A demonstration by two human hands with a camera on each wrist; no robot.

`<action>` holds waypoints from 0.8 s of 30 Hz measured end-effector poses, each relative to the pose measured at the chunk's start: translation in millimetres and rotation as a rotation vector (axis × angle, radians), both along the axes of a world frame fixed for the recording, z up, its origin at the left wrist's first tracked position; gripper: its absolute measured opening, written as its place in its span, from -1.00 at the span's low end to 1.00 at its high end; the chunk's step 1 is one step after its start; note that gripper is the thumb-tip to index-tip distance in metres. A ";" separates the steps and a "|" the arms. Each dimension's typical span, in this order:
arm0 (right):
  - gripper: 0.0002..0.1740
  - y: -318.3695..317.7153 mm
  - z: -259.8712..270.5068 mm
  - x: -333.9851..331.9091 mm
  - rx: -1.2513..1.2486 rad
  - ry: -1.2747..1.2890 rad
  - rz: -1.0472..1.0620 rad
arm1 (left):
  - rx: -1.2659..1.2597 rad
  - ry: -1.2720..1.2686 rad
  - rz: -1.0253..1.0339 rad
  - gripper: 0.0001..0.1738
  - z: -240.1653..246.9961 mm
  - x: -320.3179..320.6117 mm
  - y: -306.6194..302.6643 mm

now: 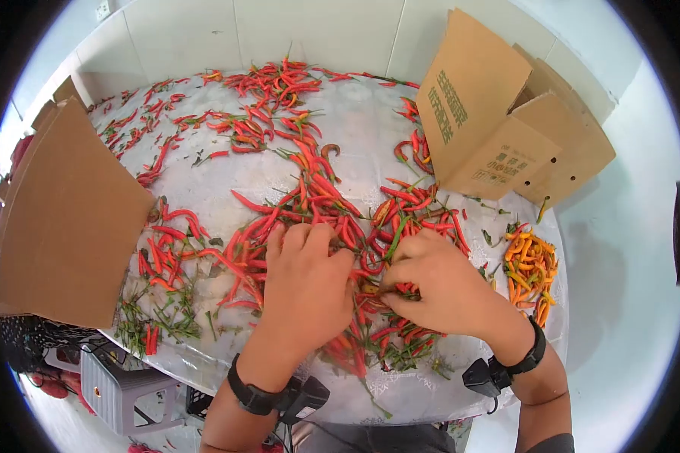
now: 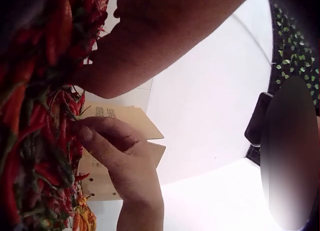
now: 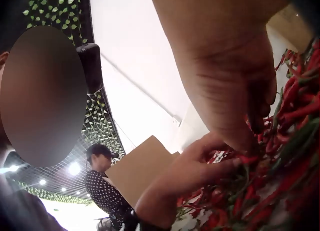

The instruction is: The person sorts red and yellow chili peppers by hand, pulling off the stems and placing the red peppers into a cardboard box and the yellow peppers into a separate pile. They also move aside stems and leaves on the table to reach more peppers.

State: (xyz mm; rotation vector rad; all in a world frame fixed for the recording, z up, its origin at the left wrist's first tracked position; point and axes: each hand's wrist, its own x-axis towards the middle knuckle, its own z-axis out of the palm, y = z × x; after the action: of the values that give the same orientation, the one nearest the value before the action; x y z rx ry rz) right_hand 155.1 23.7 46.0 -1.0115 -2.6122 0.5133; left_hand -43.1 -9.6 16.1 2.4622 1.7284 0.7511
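Note:
A long pile of red chili peppers [image 1: 317,189] runs down the middle of the table, and both hands work at its near end. My left hand [image 1: 306,283] reaches into the pile from above with fingers bent. In the right wrist view, the left thumb [image 3: 227,166] lies against a red chili. Just to its right, my right hand [image 1: 438,283] has curled fingers, its thumb and forefinger close together at a chili's stem end. The right fingertips [image 2: 85,131] sit right at the peppers in the left wrist view. The hands partly hide what they pinch.
Cardboard boxes stand at the left [image 1: 75,219] and back right [image 1: 499,113]. Orange chilies [image 1: 530,272] are heaped at the right, green stems [image 1: 166,317] at the near left. A grey stool [image 1: 128,389] is below the table. Another person [image 3: 107,186] stands beyond the left box.

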 end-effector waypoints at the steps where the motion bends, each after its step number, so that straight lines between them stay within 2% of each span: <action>1: -0.88 1.3 -4.3 -1.0 0.009 -0.012 0.008 | 0.004 0.011 0.037 -0.73 1.8 -0.9 -0.3; 5: -0.88 7.2 -8.8 -9.9 0.118 -0.069 -0.080 | 0.064 0.001 0.205 -0.78 1.1 -2.7 0.6; 8: -0.86 8.9 -6.9 -20.9 0.230 -0.061 -0.065 | 0.069 -0.036 0.226 -0.78 -0.7 -4.5 1.7; 11: -0.82 12.9 -4.3 -30.3 0.143 -0.268 -0.087 | 0.098 -0.042 0.223 -0.76 -0.4 -4.2 1.5; 14: -0.76 21.3 -4.9 -36.8 0.062 -0.364 -0.072 | 0.160 -0.119 0.248 -0.74 2.4 -7.3 1.6; 20: -0.71 32.3 -11.9 -48.1 0.002 -0.482 -0.065 | 0.304 -0.195 0.307 -0.73 10.3 -12.5 0.7; 24: -0.55 33.1 -14.5 -48.5 0.077 -0.443 -0.013 | 0.349 -0.266 0.329 -0.77 14.7 -15.5 0.3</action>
State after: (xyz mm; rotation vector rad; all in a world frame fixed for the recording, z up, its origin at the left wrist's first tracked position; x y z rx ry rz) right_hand 106.6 56.8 31.5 -1.2324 -2.9743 0.1970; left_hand -58.6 -9.3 30.8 2.1427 2.0617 1.4496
